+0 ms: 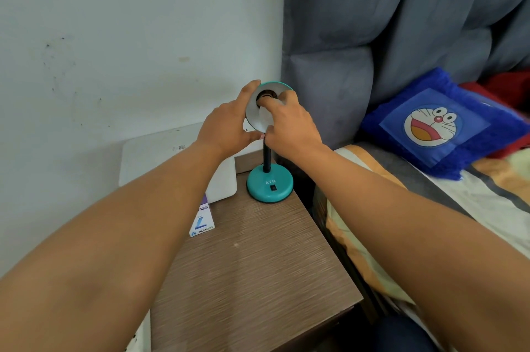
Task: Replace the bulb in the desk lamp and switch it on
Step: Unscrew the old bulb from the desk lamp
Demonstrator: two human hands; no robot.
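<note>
In the middle of the frame stands a small teal desk lamp [269, 182] on a brown table [258, 265]. Its round shade [253, 113] is tipped so the open side faces the person. The left hand [226, 122] is curled around the left edge of the shade, with the fingers over the top rim and the thumb under it. It looks like this hand keeps the shade from wobbling. The right hand [289, 125] is closed around a white bulb [265, 117] inside the shade, with the fingertips up by the dark socket [265, 96]. I think the bulb is being turned, but I cannot tell if it is going in or coming out. The black switch [273, 187] sits on the front of the lamp base, lower in the frame, and nobody is touching it. No light shines from the lamp. To the lower left of the base lies a little bulb box [202, 222], near the table's left edge and partly under a white box [177, 159] that sits against the wall. On the right side of the frame is a bed with a blue cartoon pillow [441, 127].
</note>
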